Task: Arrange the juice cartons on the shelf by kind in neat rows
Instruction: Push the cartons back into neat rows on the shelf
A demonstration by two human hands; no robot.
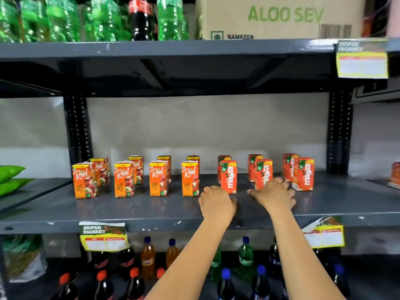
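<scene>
Cartons stand on the grey shelf (129,211) in short files running front to back: orange juice cartons (124,179) fill the left half in four files, red mango cartons (229,176) fill the right half in three. The kinds are already apart, so what remains looks like squaring up.

Tipping is the main risk. These cartons are tall, narrow and light, and both hands sit right among the red ones. The right hand (276,194) lies just in front of the middle red carton (263,174) and hides its lower part; a careless sweep of the wrist would likely knock it back into the one behind, or sideways toward the far-right carton (303,174), which already sits slightly turned. The left hand (216,202) could likewise nudge the front red carton beside its knuckles.

Both forearms reach up and forward from below the shelf edge, palms down. The left hand is loosely curled and holds nothing. The right hand's fingers are spread flat over the shelf; I cannot tell whether they touch the carton behind them.
</scene>
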